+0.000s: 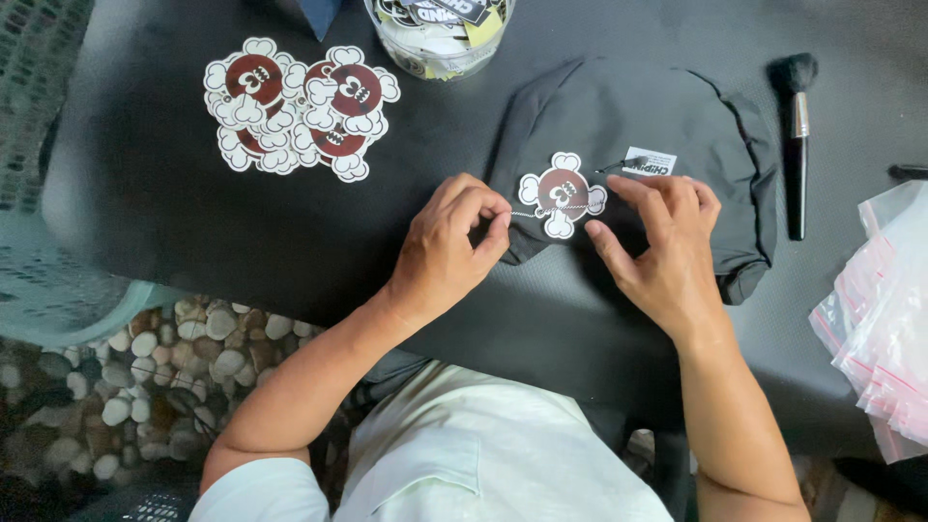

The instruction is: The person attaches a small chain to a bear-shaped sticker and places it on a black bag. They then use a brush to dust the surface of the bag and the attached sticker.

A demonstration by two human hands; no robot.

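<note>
Item 1: your left hand (pixel 449 246), one, at centre of the worktop (pixel 145 184). Its grip is pinched on a thin ball chain (pixel 541 210), thumb and forefinger closed on the chain's left end.

Item 2: your right hand (pixel 662 246), one, at 3 o'clock of the left hand. Fingers spread and pressed flat on the black cap (pixel 628 116); its grip is released, clasping nothing.

Item 3: die-cut paper tag (pixel 562 193), one, dark red round centre with a white lobed border. It lies on the cap between your two hands, at 2 o'clock of the left hand and touching the chain, which crosses its lower half.

Item 4: black cap, one, lying flat on the worktop under the tag and your right fingers. A small white label (pixel 649 161), one, sits on it at 12 o'clock of the right hand.

Item 5: loose tags of the same kind (pixel 300 106), a heap at 11 o'clock of the left hand, well apart from it. They overlap; about five show, exact count cannot be told.

Item 6: clear round tub (pixel 440 39), one, at 12 o'clock, holding printed slips.

Item 7: black brush (pixel 796 135), one, at 2 o'clock of the right hand, just beside the cap.

Item 8: clear zip bags (pixel 884 319), a stack at 3 o'clock by the edge; number not countable.
</note>
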